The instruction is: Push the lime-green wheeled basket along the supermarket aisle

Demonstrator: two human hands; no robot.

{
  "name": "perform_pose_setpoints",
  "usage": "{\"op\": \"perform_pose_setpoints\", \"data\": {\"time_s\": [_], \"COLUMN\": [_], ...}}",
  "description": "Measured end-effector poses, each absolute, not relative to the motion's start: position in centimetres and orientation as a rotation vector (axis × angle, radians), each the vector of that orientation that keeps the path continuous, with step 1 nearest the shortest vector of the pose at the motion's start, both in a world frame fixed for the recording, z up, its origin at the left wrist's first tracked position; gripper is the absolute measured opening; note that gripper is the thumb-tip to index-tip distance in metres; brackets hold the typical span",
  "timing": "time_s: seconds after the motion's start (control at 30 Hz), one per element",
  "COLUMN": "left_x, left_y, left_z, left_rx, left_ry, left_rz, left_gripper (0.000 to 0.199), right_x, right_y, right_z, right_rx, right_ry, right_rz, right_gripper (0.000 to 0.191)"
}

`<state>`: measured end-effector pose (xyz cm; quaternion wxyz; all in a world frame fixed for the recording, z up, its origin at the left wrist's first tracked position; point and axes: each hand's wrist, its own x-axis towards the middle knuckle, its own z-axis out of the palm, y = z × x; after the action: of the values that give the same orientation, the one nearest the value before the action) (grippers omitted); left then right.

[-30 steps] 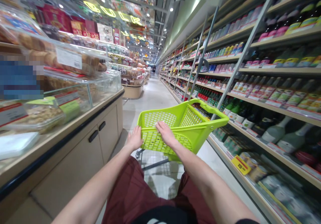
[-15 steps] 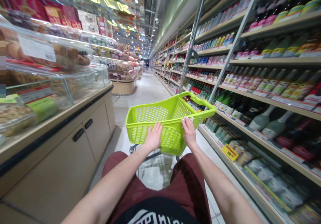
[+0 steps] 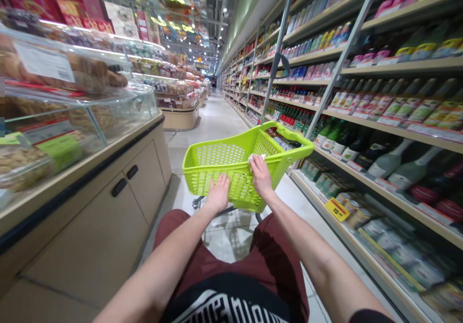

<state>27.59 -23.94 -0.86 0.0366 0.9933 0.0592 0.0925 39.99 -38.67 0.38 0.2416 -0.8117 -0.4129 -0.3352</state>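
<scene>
1. Right hand holds white wipe, probably tissue, against green shopping cart beneath.
2. Left hand lies flat, fingers extended, left of wipe.
3. Risk: uneven pressure could roll cart.

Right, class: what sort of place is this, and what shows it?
Most likely a supermarket: a green shopping cart, long shelves packed with bottles, and a yellow price tag below them.
</scene>
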Motion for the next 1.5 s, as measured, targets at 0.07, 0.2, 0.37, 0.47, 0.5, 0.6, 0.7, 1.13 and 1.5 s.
{"op": "perform_pose_setpoints", "data": {"time_s": [0.07, 0.2, 0.37, 0.47, 0.5, 0.6, 0.7, 1.13, 1.5], "left_x": [27.6, 27.1, 25.6, 24.9, 24.8, 24.3, 24.0, 26.8, 29.0], "left_y": [-23.0, -19.4, -12.3, -9.3, -8.8, -7.9, -7.5, -9.8, -18.2], "left_z": [-0.5, -0.9, -2.6, -3.1, -3.2, -3.4, -4.2, -6.2, -5.7], "left_rx": [3.038, 3.035, 2.862, 2.751, 2.736, 2.727, 2.743, 1.178, 0.681], "left_ry": [0.220, 0.297, 0.800, 0.987, 1.002, 1.000, 0.977, 0.534, 0.433], "left_rz": [0.291, 0.265, 0.145, 0.130, 0.123, 0.115, 0.114, 0.289, 0.134], "left_gripper": [0.066, 0.066, 0.067, 0.068, 0.069, 0.069, 0.068, 0.031, 0.023], "right_x": [40.1, 39.2, 38.3, 38.0, 37.8, 37.3, 36.6, 33.5, 33.7], "right_y": [-37.2, -34.7, -29.6, -24.9, -23.2, -18.9, -16.4, -20.8, -28.4], "right_z": [0.3, -3.2, -3.6, -1.2, -0.6, -0.2, -2.4, -6.1, -6.2], "right_rx": [-2.245, -2.268, -2.105, -1.987, -1.966, -1.923, -1.873, -1.729, -1.955], "right_ry": [-1.223, -1.420, -1.612, -1.666, -1.683, -1.783, -1.918, -1.293, -1.575], "right_rz": [-0.830, -0.613, -0.572, -0.664, -0.684, -0.674, -0.605, -0.137, -0.522], "right_gripper": [0.045, 0.044, 0.043, 0.044, 0.044, 0.041, 0.039, 0.046, 0.039]}}
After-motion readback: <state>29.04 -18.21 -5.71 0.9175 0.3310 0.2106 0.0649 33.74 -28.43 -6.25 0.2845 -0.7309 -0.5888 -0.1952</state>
